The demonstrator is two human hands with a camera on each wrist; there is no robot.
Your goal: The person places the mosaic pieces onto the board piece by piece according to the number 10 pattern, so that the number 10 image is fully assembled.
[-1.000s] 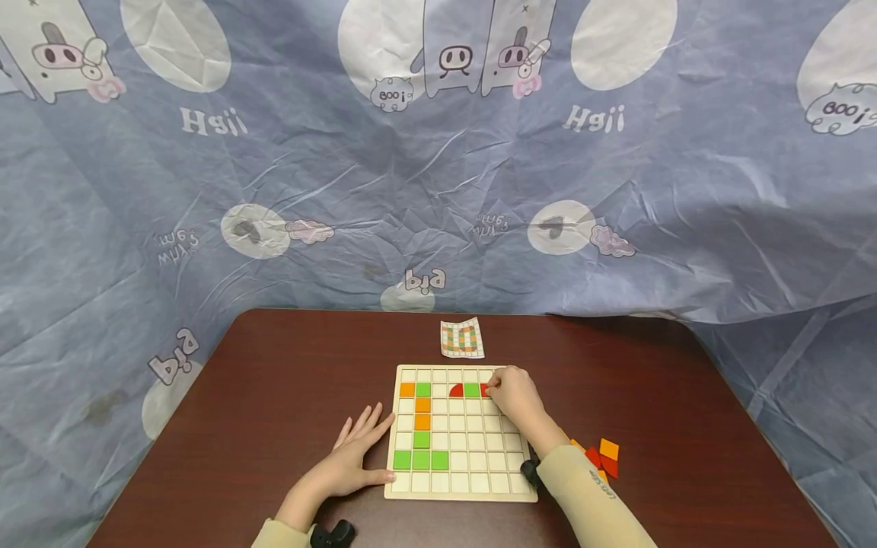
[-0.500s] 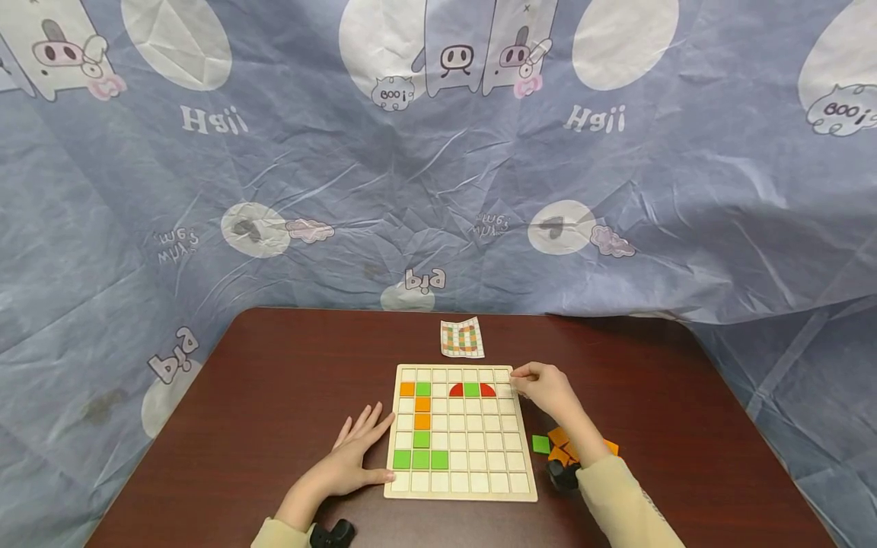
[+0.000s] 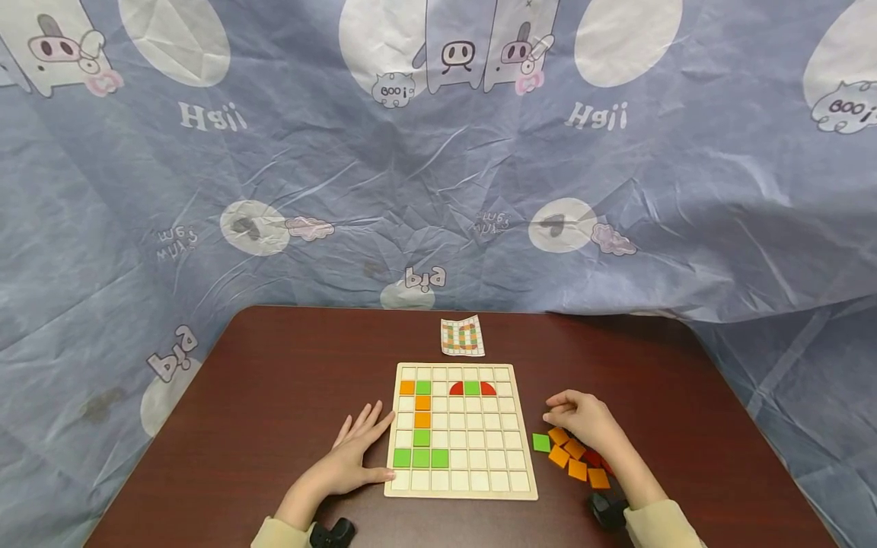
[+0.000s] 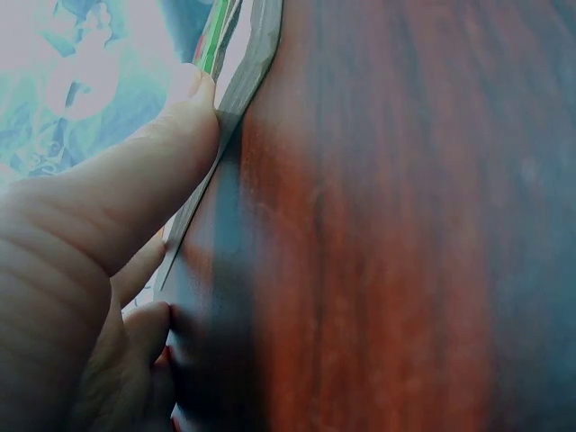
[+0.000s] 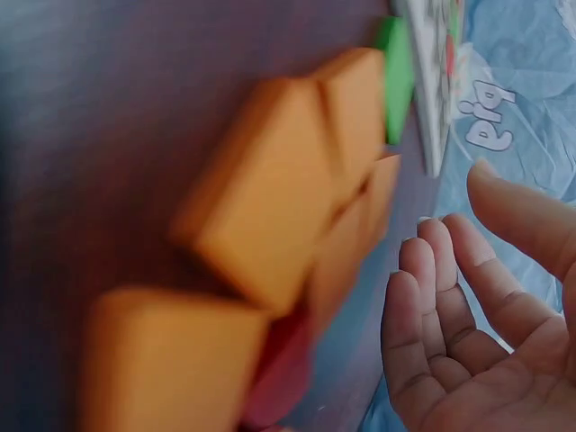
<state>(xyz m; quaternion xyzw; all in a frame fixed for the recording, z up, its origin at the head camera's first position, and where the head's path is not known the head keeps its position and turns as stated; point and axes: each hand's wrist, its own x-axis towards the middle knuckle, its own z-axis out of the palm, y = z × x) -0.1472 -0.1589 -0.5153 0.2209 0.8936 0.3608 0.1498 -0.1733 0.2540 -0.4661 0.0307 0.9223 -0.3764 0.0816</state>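
Observation:
A wooden grid board (image 3: 479, 440) lies on the table with green and orange square tiles and two red quarter-round tiles set in some cells. My left hand (image 3: 348, 460) rests at the board's left edge, fingers spread; in the left wrist view its thumb (image 4: 171, 135) touches the rim. To the right of the board my right hand (image 3: 582, 417) hovers, fingers loosely bent and holding nothing. Below it lie several orange tiles (image 3: 578, 469), a green tile (image 3: 541, 442) and some red pieces (image 5: 283, 369), partly hidden by the hand and arm.
A small paper card (image 3: 462, 336) printed with a coloured grid lies behind the board. The dark wooden table (image 3: 308, 365) ends at a hanging blue cloth (image 3: 384, 175) with printed figures. Black wrist cameras sit on both wrists.
My right hand has let go of the red quarter-round tile in the second row and moved right and toward me, over the loose tiles. The left hand has stayed put.

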